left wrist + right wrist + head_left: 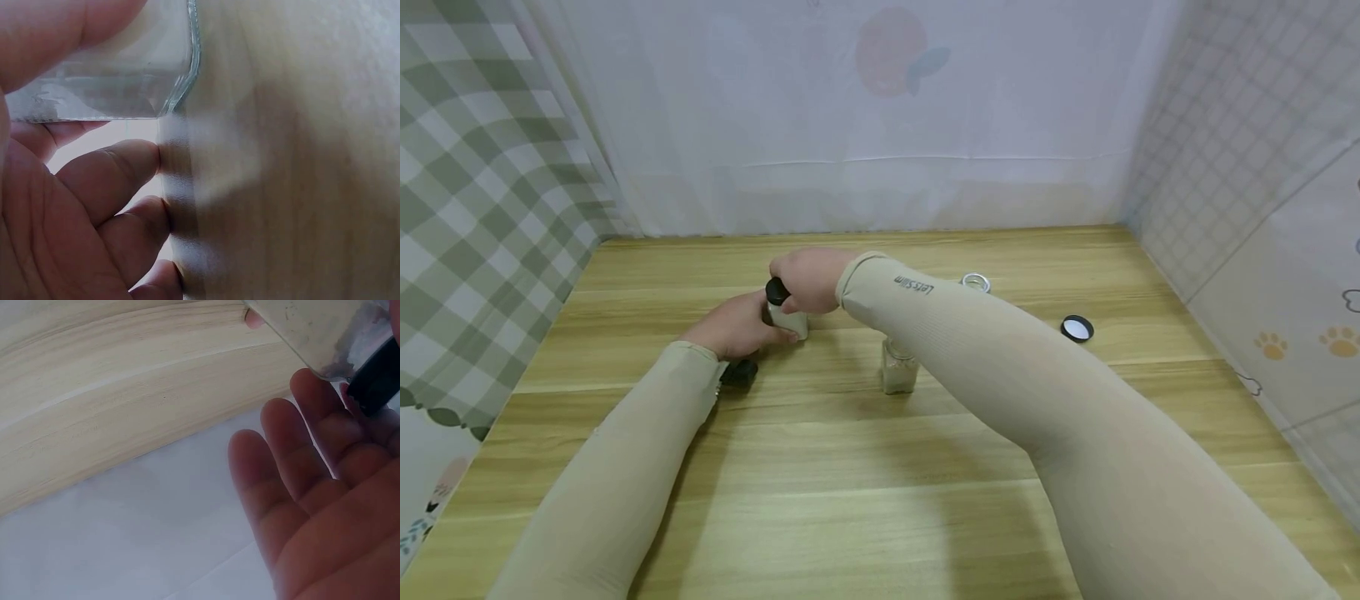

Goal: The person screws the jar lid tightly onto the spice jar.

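Observation:
A square clear glass jar (pixel 792 323) with a black lid (pixel 777 291) is at the middle left of the table. My left hand (pixel 739 327) holds the jar's body low down, thumb on the near side. In the left wrist view the thick glass corner of the jar (pixel 134 94) shows close over the wood, the other fingers spread below it. From above, my right hand (pixel 815 279) pinches the black lid. The right wrist view has the lid (pixel 375 378) at the thumb and index finger, the remaining fingers extended loosely beside the jar (pixel 325 331).
A second glass jar (pixel 898 372) stands mid-table, its top partly behind my right sleeve (pixel 970 350). Beyond that sleeve a silver ring (pixel 976 282) shows. A black lid (pixel 1077 328) lies white inside up at the right. Fabric-covered walls (pixel 880 196) border the table.

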Demonstrator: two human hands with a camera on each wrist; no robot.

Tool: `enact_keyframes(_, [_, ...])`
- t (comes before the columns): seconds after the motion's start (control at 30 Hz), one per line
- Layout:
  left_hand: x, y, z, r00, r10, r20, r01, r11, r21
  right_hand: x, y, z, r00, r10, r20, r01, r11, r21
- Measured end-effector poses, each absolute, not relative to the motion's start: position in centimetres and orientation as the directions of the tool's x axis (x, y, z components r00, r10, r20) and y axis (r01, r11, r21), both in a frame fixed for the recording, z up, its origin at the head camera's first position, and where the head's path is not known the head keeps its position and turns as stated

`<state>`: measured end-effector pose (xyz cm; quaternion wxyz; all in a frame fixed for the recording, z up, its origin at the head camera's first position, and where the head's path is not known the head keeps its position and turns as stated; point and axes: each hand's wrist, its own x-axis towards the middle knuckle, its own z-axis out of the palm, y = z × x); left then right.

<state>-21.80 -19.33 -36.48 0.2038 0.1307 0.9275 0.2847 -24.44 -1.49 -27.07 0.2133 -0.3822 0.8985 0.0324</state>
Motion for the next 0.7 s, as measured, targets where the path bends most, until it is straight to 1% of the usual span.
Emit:
enact_keyframes(0.37, [-21.74, -19.41, -36.43, -0.885, 0.36, -0.297, 0.131, 0.802, 0.583, -24.35, -1.5, -26.9, -0.621, -0.679, -0.391, -0.702, 0.704, -0.109])
enact_keyframes(0.7, [-21.86, -19.33, -36.55, -0.888, 0.359, -0.289, 0.134, 0.801, 0.583, -24.22, -1.72, -26.87, -0.637, -0.666, -0.389, -0.707, 0.706, -0.051])
